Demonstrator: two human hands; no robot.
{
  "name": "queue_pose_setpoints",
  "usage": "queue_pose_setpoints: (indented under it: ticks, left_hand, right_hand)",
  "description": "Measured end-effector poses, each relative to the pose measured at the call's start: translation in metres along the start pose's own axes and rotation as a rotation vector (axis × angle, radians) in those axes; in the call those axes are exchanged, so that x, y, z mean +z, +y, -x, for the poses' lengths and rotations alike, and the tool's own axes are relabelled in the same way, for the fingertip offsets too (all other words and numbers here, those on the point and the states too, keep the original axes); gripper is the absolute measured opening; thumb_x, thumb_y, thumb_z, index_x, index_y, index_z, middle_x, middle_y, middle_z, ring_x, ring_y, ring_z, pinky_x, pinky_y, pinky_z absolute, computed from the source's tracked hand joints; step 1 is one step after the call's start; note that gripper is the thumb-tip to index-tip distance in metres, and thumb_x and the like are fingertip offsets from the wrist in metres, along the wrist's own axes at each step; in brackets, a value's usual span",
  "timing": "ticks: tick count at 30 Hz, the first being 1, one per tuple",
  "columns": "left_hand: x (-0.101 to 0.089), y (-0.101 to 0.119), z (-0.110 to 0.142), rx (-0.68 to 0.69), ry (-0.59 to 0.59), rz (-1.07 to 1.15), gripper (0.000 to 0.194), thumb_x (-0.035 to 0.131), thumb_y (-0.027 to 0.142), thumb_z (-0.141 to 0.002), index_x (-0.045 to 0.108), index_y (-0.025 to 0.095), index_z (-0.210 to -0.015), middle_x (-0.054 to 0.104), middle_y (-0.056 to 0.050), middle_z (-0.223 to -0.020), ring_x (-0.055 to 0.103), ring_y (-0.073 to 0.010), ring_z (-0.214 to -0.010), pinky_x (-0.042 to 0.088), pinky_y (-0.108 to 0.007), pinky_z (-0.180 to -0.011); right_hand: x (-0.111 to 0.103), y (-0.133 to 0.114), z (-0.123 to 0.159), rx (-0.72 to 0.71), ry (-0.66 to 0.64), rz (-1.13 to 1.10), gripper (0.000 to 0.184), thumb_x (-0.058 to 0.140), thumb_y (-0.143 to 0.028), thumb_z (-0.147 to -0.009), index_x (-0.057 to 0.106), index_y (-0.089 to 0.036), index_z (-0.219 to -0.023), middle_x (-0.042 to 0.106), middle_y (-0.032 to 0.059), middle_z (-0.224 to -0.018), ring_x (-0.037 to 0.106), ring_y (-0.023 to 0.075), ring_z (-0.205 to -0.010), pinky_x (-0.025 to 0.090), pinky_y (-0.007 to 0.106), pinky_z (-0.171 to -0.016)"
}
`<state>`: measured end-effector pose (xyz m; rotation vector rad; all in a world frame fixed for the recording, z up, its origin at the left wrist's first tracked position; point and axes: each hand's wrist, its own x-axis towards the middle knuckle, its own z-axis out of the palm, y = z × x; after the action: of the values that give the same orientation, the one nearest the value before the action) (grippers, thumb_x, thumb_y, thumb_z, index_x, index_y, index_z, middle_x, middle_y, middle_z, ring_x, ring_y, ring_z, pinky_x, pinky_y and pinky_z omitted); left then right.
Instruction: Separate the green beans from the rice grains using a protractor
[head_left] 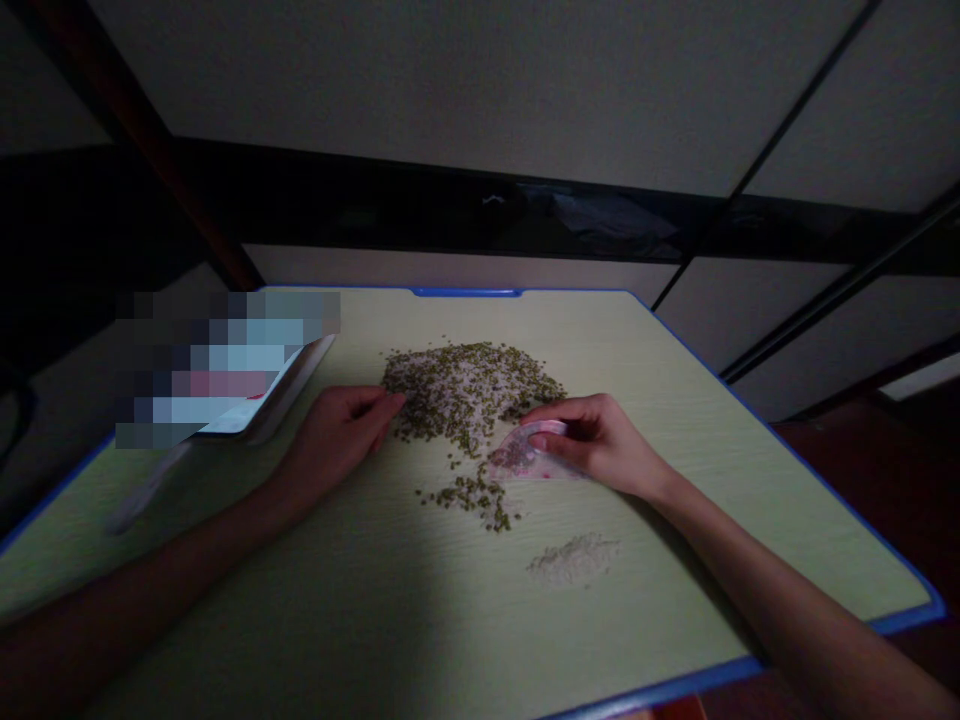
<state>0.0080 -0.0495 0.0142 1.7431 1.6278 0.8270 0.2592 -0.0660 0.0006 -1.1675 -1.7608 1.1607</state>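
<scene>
Right hand point(604, 440) pinching one clear plastic piece point(511, 455), left hand point(345, 425) curled, can't tell if holding anything, beside one big grain heap point(472, 388), two small nearer piles point(576, 560).

Table point(352, 600): smooth top noted, faint wood-like grain printed or laminated, low sheen. Rim point(679, 683): edged in blue, plastic-looking, slightly shiny. At centre, beans point(476, 385) seen as small, hard-looking and matt, mixed with paler, duller grains; the heap is left rough in texture. Lower right of centre, a patch point(576, 560) of fine, dry, matt grains. Right of centre, scoop point(517, 453): thin clear plastic, pink-tinged. At left, screen point(244, 407): smooth, lit, partly blurred out. Across the top, panels point(450, 90): matt, crossed by a dark, glossy band point(375, 205).
</scene>
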Motion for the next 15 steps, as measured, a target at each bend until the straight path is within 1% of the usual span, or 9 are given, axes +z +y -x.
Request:
queue_pose_setpoints:
  ticks: [5, 10, 15]
  left_hand:
    - [0.0006, -0.0012, -0.0004, 0.005, -0.008, 0.023, 0.039, 0.047, 0.036, -0.074, 0.039, 0.021, -0.040, 0.036, 0.007, -0.036, 0.036, -0.0091, -0.039, 0.028, -0.024, -0.046]
    - [0.0018, -0.0025, -0.0018, 0.016, 0.017, 0.011, 0.039, 0.047, 0.038, -0.073, 0.039, 0.021, -0.038, 0.035, 0.007, -0.035, 0.036, -0.0093, -0.038, 0.027, -0.024, -0.044]
    - [0.0022, -0.0023, -0.0020, 0.008, 0.023, 0.013, 0.039, 0.048, 0.038, -0.072, 0.039, 0.021, -0.038, 0.035, 0.007, -0.035, 0.035, -0.0089, -0.037, 0.027, -0.024, -0.043]
  right_hand:
    - [-0.0063, -0.0002, 0.0027, 0.012, -0.037, -0.011, 0.017, 0.064, -0.022, -0.067, 0.073, -0.016, -0.080, 0.069, 0.0036, -0.070, 0.053, 0.0101, -0.055, 0.041, 0.023, -0.049]
    - [-0.0088, 0.0003, 0.0045, 0.014, -0.052, -0.025, 0.016, 0.065, -0.020, -0.067, 0.074, -0.017, -0.080, 0.070, 0.0037, -0.072, 0.055, 0.0102, -0.056, 0.042, 0.023, -0.050]
    - [-0.0084, -0.0001, 0.0052, -0.029, -0.096, -0.049, 0.015, 0.065, -0.016, -0.068, 0.073, -0.016, -0.080, 0.069, 0.0035, -0.071, 0.056, 0.0104, -0.058, 0.042, 0.022, -0.050]
